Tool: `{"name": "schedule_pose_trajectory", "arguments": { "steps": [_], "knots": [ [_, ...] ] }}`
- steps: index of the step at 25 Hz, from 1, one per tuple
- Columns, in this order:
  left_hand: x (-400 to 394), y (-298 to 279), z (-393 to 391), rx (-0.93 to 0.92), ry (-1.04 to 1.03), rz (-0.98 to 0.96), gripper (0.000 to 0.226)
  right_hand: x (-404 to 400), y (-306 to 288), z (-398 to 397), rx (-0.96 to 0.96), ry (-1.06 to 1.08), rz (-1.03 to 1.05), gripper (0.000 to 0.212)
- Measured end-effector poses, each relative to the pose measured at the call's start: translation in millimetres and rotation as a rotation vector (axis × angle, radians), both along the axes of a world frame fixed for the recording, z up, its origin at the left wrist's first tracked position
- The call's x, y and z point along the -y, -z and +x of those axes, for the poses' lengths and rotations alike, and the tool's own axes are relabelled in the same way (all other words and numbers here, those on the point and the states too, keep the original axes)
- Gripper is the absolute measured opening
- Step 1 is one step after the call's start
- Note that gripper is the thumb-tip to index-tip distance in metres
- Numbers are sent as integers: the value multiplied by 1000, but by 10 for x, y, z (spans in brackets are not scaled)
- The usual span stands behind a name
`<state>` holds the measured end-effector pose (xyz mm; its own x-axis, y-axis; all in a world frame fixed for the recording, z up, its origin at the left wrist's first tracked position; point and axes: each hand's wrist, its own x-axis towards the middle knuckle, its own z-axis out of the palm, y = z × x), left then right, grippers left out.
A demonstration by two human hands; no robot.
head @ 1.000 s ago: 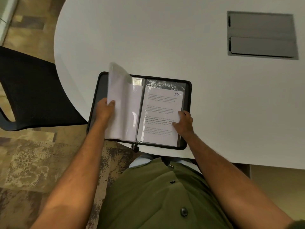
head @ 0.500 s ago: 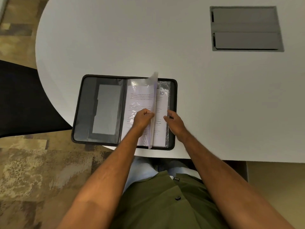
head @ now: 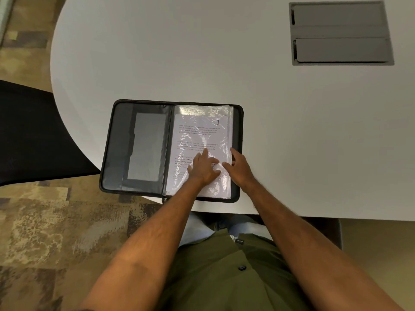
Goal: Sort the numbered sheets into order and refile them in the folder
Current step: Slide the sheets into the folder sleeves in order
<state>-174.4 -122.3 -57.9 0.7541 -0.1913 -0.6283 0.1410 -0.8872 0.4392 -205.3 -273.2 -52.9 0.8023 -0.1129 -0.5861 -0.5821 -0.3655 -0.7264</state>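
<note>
i see the black zip folder (head: 137, 149) lying open at centre frame, crinkly glossy sleeve over sheet 1 (head: 199, 135); my left hand (head: 203, 168) presses flat on it, fingers straight, right hand (head: 239, 167) relaxed at its edge.

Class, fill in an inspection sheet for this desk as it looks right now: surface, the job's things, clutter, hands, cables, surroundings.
Surface: white rounded table, with a grey hatch set into it at the far right.
Job's things: black zip folder lies open at the near edge; sheet numbered 1 shows in a clear sleeve on its right half.
Clutter: nothing seen.
Hands: left hand rests flat on the sleeve, forefinger extended; right hand touches the sleeves' right edge.
Cables: nothing seen.
Surroundings: black chair at left, patterned carpet.
</note>
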Motion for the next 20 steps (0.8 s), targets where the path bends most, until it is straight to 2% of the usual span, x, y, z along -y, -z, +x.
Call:
{"name": "schedule_pose_trajectory", "arguments": {
  "steps": [3,7,11,14,17,20],
  "knots": [
    [-123,-26,-3,-13,76,-26,49,-71,1,-72,-12,-207,-266,74],
    [-585,-85,94,80,-152,-247,38,-94,42,-208,-1,-435,-488,85],
    [-1311,-95,143,184,-419,-122,29,-110,27,-264,15,-461,-602,83],
    [-1892,-117,328,218,-496,60,30,-200,-14,-235,1,-421,-655,82],
    [-2425,-46,393,175,-579,206,38,-312,-6,-233,-33,-376,-669,83],
    [-2769,-20,370,98,-642,253,51,-436,29,-247,-43,-329,-672,84]
  ]
}}
